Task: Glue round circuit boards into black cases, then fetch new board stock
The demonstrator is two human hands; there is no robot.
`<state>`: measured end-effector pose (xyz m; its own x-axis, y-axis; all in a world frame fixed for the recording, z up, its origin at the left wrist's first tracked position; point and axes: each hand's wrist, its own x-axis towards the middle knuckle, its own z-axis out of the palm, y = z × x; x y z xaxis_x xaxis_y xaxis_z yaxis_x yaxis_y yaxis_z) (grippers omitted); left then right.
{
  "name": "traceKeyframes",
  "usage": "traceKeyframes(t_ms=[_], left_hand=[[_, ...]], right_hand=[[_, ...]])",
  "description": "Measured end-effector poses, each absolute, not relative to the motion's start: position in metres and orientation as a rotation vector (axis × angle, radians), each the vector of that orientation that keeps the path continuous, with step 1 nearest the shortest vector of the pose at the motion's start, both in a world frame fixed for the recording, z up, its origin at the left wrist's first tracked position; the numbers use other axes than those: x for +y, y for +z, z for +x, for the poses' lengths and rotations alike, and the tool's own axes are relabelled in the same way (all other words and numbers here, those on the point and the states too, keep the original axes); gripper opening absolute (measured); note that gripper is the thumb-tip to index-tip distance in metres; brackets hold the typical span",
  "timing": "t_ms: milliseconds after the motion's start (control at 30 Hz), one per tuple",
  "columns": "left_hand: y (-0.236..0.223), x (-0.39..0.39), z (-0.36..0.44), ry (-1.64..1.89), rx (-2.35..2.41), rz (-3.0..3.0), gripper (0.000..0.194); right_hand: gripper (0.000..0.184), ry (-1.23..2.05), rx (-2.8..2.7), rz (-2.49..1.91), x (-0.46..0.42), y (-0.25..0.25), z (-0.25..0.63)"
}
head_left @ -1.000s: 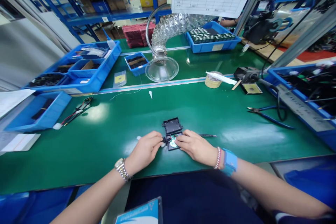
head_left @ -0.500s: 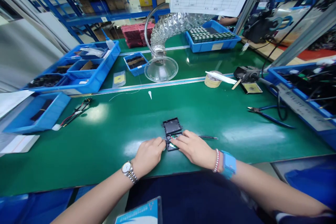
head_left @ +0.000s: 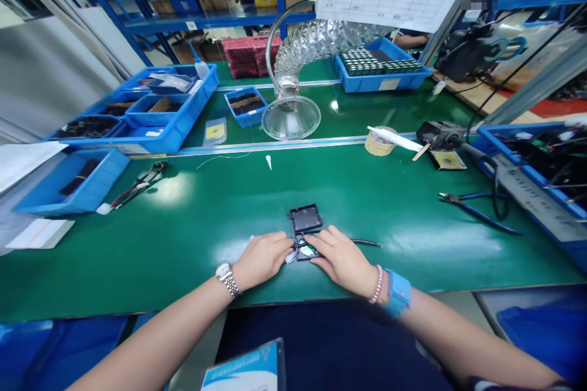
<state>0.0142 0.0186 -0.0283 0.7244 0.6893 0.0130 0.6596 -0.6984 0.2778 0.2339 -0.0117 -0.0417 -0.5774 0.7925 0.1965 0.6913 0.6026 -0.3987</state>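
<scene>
A small black plastic housing (head_left: 306, 219) lies open on the green mat (head_left: 192, 226), its lid half away from me and a green board in the near half. My left hand (head_left: 263, 256), with a metal watch, is curled at the housing's left edge, pinching a small white piece there. My right hand (head_left: 337, 255), with a bead bracelet and a blue wrist strap, presses its fingertips on the near half of the housing. A thin black wire (head_left: 367, 243) runs out to the right from under that hand.
Blue parts bins (head_left: 151, 113) stand at the left, and a blue tray of black parts (head_left: 380, 67) at the back. A foil duct with a clear funnel (head_left: 291, 115), a tape roll (head_left: 378, 143), blue-handled pliers (head_left: 477, 208) and a red-black wire harness (head_left: 137, 186) lie around.
Both hands have closed in on the housing. The left hand moved right to its left edge; the right hand's fingers slid onto the near half. The view shifted slightly.
</scene>
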Motion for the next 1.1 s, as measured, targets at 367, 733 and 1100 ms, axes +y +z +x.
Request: traceKeyframes(t_ms=[367,733,1100], left_hand=[[-0.021,0.023,0.016,0.058,0.989,2.811,0.021],[-0.020,0.016,0.019,-0.039,1.065,2.831,0.019],[-0.017,-0.003,0.015,0.264,1.084,2.815,0.046]], right_hand=[[0.038,0.380,-2.512,-1.174,-0.010,-0.040,0.235],[0.033,0.362,-2.639,-1.244,-0.010,-0.024,0.228],[0.040,0.443,-2.449,-1.190,-0.009,-0.020,0.278]])
